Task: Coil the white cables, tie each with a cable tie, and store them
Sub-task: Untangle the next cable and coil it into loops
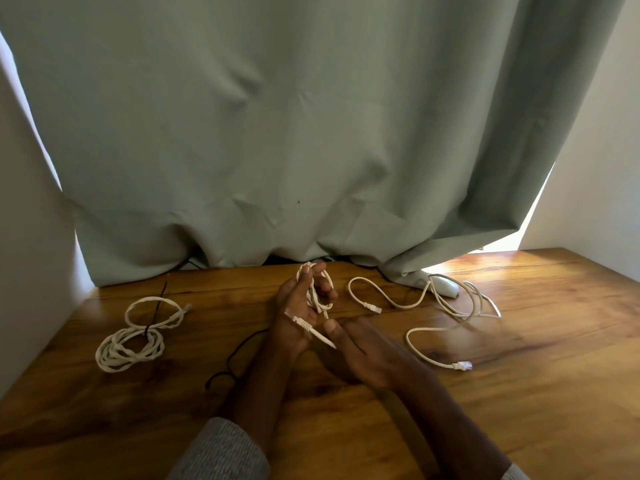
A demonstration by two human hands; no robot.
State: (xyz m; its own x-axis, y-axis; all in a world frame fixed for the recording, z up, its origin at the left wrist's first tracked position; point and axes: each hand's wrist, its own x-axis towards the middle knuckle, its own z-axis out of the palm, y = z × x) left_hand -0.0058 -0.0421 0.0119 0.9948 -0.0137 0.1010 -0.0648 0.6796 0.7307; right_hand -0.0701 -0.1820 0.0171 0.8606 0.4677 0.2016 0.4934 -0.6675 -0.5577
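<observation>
Left of hands (322,327), tied coil (130,348) — perhaps two, curtain (277,133) behind

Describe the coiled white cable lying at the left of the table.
The coiled white cable looks like twisted cord, wound into several loose flat loops on the wooden table. A black cable tie cinches it at the far side. One more loop reaches beyond the tie, ending in a plug. Neither hand touches it.
</observation>
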